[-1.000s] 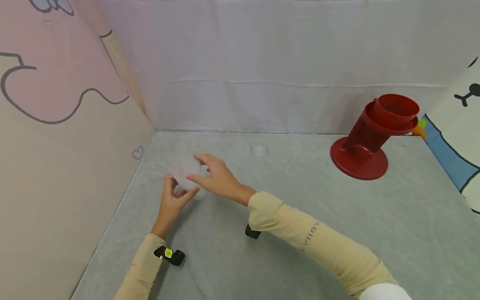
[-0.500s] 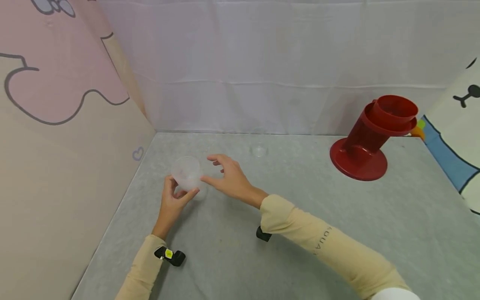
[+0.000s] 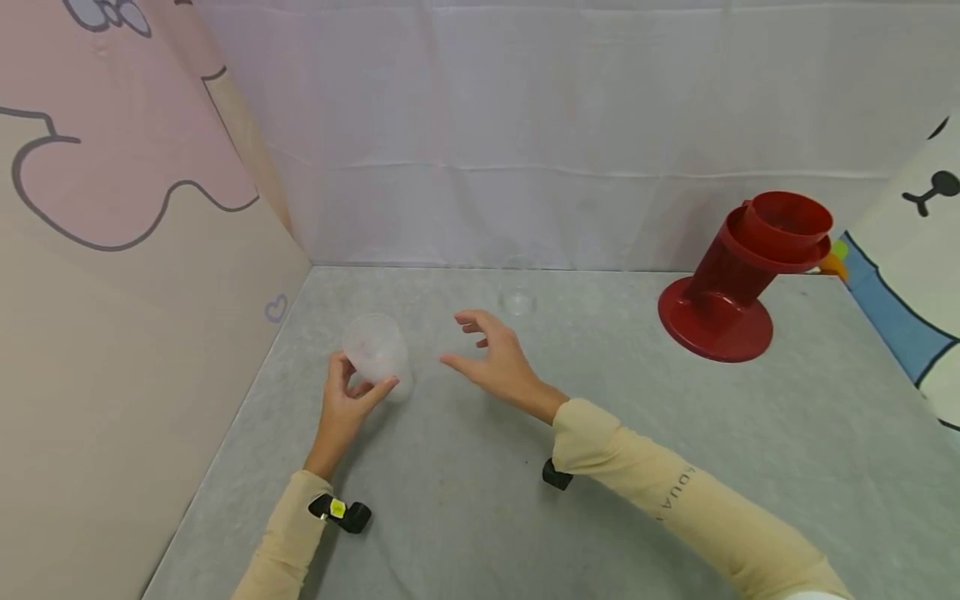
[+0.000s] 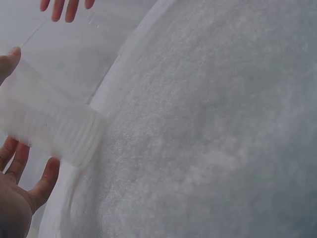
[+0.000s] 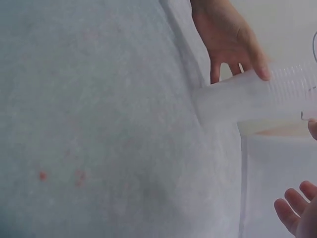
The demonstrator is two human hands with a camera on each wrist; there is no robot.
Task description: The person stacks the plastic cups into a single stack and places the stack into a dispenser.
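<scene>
A stack of nested translucent plastic cups (image 3: 377, 350) stands on the grey tabletop at the left, its open top facing up. My left hand (image 3: 351, 412) grips it from the near side, thumb on one side and fingers on the other. Ribbed rims of the stack (image 4: 54, 121) show in the left wrist view. To the right of the stack, my right hand (image 3: 498, 367) is held apart from it, with thumb and fingers spread and nothing visible between them. A single clear cup (image 3: 517, 300) stands farther back, beyond the right hand.
A red cylinder on a round base (image 3: 716, 321), with a red cup-shaped piece in its top, stands at the back right. A white sheet (image 3: 480, 125) hangs behind the table. Printed panels line the left side (image 3: 150, 333) and the right.
My right hand has drawn away from the top of the cup stack and moved right. My left hand has kept its grip and place.
</scene>
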